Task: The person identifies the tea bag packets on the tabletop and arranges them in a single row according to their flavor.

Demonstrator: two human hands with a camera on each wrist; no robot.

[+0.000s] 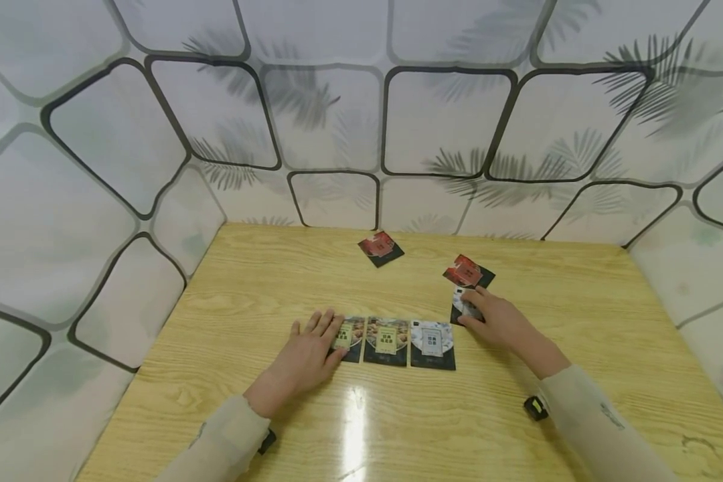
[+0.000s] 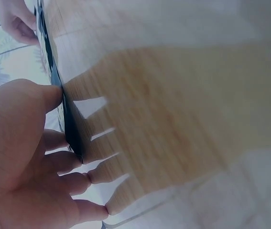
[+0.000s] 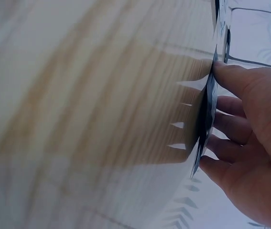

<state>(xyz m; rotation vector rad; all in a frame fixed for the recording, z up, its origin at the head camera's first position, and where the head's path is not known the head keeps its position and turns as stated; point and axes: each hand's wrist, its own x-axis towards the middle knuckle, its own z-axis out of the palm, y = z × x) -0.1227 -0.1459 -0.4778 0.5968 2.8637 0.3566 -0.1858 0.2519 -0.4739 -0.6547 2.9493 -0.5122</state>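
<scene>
My left hand (image 1: 304, 358) rests with its fingers spread over the left part of a yellow-labelled tea sachet (image 1: 354, 338). Right of that sachet lie a second yellow-labelled one (image 1: 386, 341) and a silver-and-black one (image 1: 432, 345), forming a row. My right hand (image 1: 499, 320) pinches another silver-and-black tea sachet (image 1: 456, 309) above the row's right end, thumb at its near edge and fingers at its far side. In the right wrist view this sachet (image 3: 207, 107) appears edge-on between thumb and fingers. The hand covers much of its face.
A red-and-black sachet (image 1: 470, 272) lies just beyond my right hand, close to the held sachet. Another red-and-black one (image 1: 381, 249) lies turned askew near the back of the wooden table (image 1: 265, 281). A patterned wall (image 1: 325, 120) encloses the table's back and sides.
</scene>
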